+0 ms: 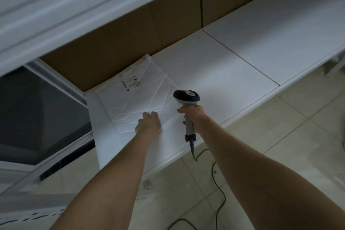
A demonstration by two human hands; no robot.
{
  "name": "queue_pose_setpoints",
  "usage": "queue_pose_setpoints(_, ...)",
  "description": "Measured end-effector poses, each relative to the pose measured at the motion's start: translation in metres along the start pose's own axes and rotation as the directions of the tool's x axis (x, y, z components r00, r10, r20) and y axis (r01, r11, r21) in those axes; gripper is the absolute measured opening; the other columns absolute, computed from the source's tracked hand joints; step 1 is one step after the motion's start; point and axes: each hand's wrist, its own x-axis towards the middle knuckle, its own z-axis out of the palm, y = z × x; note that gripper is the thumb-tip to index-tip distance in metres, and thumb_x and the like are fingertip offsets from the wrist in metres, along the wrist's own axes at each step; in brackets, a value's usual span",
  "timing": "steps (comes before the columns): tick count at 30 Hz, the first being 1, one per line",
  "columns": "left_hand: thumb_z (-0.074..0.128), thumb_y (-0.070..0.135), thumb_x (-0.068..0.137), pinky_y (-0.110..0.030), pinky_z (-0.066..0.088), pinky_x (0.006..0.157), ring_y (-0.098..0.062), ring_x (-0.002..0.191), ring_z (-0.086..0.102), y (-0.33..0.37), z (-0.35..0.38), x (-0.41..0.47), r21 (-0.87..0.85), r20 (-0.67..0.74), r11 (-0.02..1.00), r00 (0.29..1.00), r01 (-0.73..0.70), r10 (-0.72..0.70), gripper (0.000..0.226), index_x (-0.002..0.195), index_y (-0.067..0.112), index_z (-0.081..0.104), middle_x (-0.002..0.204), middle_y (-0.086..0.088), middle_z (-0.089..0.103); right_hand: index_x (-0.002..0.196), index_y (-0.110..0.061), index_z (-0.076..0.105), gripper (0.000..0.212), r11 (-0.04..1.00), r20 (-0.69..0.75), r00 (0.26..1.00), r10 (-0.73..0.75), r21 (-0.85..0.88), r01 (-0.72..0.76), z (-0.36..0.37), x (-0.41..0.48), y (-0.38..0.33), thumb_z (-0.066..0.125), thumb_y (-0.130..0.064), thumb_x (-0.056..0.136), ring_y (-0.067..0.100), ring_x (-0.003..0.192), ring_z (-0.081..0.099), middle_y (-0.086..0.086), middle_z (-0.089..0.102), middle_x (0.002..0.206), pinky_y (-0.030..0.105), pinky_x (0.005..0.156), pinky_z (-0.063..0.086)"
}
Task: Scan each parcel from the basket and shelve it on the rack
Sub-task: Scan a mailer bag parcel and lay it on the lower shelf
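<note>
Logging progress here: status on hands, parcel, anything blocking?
Left hand rests on white parcel, flat on rack shelf. Right hand grips scanner. Nothing seen in the way.

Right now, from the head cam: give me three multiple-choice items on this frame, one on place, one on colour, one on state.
1. Where does the parcel lie?
A) flat on the white shelf
B) on the floor tiles
C) inside a basket

2. What colour is the back panel behind the shelf?
A) blue
B) brown
C) green

3. What is the right hand doing?
A) hanging idle
B) pressing flat on the parcel
C) gripping the scanner

Answers:
1. A, since the parcel lies flat on the shelf with the left hand resting on it.
2. B, since the panel is plain cardboard brown.
3. C, since the fingers curl round the scanner's handle, with its head above the parcel's edge.
</note>
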Motion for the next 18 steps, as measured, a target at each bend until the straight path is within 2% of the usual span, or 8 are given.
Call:
queue_pose_setpoints(4, 0.039, 0.018, 0.097, -0.045, 0.038, 0.104, -0.036, 0.127, 0.040, 0.005, -0.011, -0.004, -0.042, 0.004, 0.999, 1.000, 0.019, -0.018, 0.043, 0.138, 0.008, 0.040, 0.142, -0.017, 0.036, 0.104, -0.002, 0.056, 0.025, 1.000, 0.010, 1.000, 0.010, 0.010, -0.010, -0.005, -0.011, -0.003, 0.069, 0.000, 0.082, 0.019, 0.068, 0.048, 0.010, 0.050, 0.084, 0.032, 0.060, 0.044)
queue_pose_setpoints(6, 0.039, 0.019, 0.096, -0.045, 0.038, 0.103, -0.035, 0.129, 0.038, 0.018, -0.026, -0.011, -0.079, -0.032, 0.997, 0.999, 0.009, -0.012, 0.046, 0.140, 0.007, 0.036, 0.143, -0.017, 0.032, 0.107, -0.001, 0.056, 0.027, 1.000, 0.022, 1.000, 0.013, 0.009, -0.013, -0.009, -0.021, -0.008, 0.068, -0.001, 0.082, 0.019, 0.067, 0.048, 0.011, 0.050, 0.083, 0.031, 0.059, 0.044)
queue_pose_setpoints(9, 0.049, 0.014, 0.094, -0.042, 0.042, 0.102, -0.033, 0.125, 0.042, 0.039, -0.050, -0.027, -0.141, -0.087, 0.987, 0.994, -0.076, 0.065, 0.052, 0.143, 0.009, 0.031, 0.143, -0.017, 0.027, 0.108, -0.002, 0.056, 0.026, 1.000, 0.012, 1.000, -0.003, 0.019, 0.002, -0.021, -0.041, -0.022, 0.067, -0.002, 0.084, 0.020, 0.072, 0.050, 0.012, 0.053, 0.088, 0.031, 0.060, 0.043)
queue_pose_setpoints(12, 0.052, 0.014, 0.094, -0.042, 0.044, 0.101, -0.032, 0.125, 0.044, 0.061, -0.071, -0.049, -0.149, -0.074, 0.980, 0.990, -0.133, 0.123, 0.054, 0.144, 0.010, 0.031, 0.145, -0.016, 0.024, 0.110, -0.003, 0.059, 0.024, 0.999, -0.012, 1.000, 0.001, 0.051, 0.000, -0.040, -0.068, -0.040, 0.065, -0.004, 0.086, 0.020, 0.077, 0.055, 0.011, 0.060, 0.096, 0.030, 0.062, 0.044)
queue_pose_setpoints(16, 0.053, 0.015, 0.095, -0.037, 0.044, 0.100, -0.031, 0.124, 0.045, 0.102, -0.098, -0.089, -0.153, -0.083, 0.957, 0.968, -0.248, 0.237, 0.053, 0.144, 0.013, 0.033, 0.145, -0.013, 0.026, 0.112, -0.002, 0.062, 0.026, 0.988, -0.085, 0.996, -0.016, 0.150, 0.029, -0.074, -0.117, -0.070, 0.065, -0.004, 0.087, 0.014, 0.072, 0.059, 0.005, 0.065, 0.086, 0.022, 0.055, 0.048)
queue_pose_setpoints(18, 0.053, 0.015, 0.095, -0.036, 0.047, 0.097, -0.030, 0.120, 0.048, 0.129, -0.112, -0.110, -0.132, -0.086, 0.944, 0.953, -0.301, 0.292, 0.050, 0.142, 0.013, 0.036, 0.142, -0.013, 0.029, 0.114, -0.001, 0.061, 0.026, 0.967, -0.132, 0.990, -0.040, 0.244, 0.072, -0.097, -0.144, -0.086, 0.065, -0.003, 0.088, 0.015, 0.073, 0.060, 0.004, 0.064, 0.084, 0.024, 0.062, 0.053)
